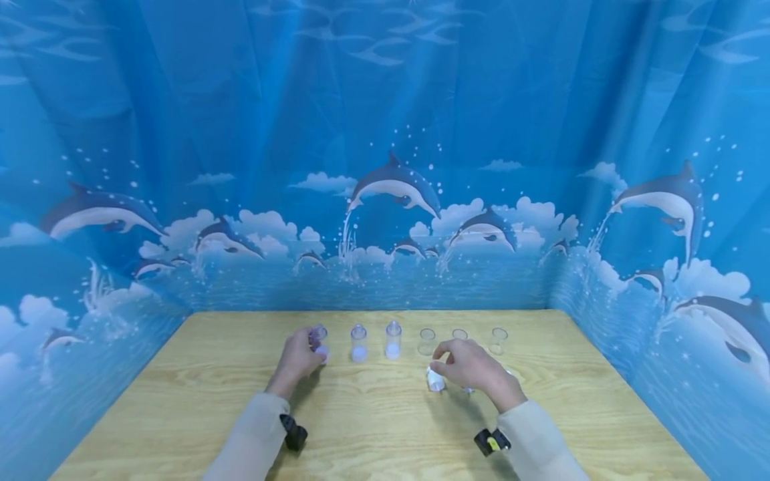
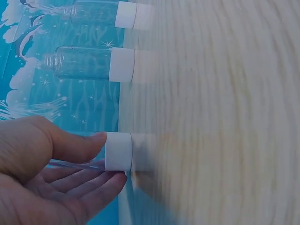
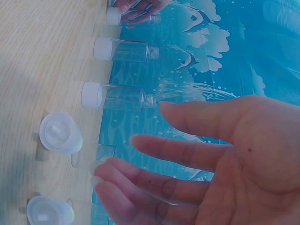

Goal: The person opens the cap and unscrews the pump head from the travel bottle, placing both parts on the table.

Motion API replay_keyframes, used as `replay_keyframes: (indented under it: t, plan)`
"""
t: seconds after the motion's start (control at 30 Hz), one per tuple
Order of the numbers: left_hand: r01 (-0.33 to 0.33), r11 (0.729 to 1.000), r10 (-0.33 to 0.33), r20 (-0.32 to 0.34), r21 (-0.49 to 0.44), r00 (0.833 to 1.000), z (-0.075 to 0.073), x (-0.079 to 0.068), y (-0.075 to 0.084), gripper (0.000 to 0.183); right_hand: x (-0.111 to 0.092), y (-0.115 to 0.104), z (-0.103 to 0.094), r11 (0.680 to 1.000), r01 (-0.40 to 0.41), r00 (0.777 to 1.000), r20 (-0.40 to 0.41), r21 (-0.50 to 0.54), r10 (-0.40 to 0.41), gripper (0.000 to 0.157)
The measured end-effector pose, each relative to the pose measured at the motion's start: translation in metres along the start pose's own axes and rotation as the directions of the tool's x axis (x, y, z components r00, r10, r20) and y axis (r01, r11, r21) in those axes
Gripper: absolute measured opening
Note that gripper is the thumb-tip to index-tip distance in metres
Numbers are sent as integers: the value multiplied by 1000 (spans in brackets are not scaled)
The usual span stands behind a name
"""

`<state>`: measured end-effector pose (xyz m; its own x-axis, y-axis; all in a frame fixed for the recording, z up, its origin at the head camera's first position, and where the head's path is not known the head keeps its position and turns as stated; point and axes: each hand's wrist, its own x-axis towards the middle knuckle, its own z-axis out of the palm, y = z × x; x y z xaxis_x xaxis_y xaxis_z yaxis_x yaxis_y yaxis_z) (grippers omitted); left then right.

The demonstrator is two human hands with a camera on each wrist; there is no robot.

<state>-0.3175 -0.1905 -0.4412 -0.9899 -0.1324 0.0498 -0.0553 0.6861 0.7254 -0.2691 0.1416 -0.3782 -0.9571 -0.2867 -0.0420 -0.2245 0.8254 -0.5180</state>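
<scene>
My left hand [image 1: 297, 357] grips a clear bottle with a white base, which stands upright at the left end of a row; the fingers hide much of it. In the left wrist view the thumb lies against the bottle just above its white base [image 2: 118, 151]. Beside it stand a middle bottle [image 1: 359, 343] and a right bottle [image 1: 393, 341], both clear with threaded necks and white bases. My right hand [image 1: 472, 366] hovers with parted, bent fingers holding nothing, above a white, cap-like piece [image 3: 60, 132]. A second such piece [image 3: 49, 211] sits farther along, partly out of frame.
Three clear, cup-like covers stand in a row at the back right: a left one [image 1: 426, 343], a middle one [image 1: 460, 333], partly behind the hand, and a right one [image 1: 498, 341]. Beyond the wooden table [image 1: 361, 421] hangs a blue dolphin curtain [image 1: 289, 167].
</scene>
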Motion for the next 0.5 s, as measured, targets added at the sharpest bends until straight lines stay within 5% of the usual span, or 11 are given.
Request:
replay_keyframes:
  t: [0.23, 0.5]
  plan:
    - [-27, 999, 26, 37, 35, 999, -15, -11, 4, 74, -5, 0, 2, 1000, -13, 1000, -18, -26, 13, 32]
    - [-218, 949, 220, 17, 228, 975, -34, -51, 16, 80, -31, 1, 1, 989, -28, 993, -116, -148, 10, 55]
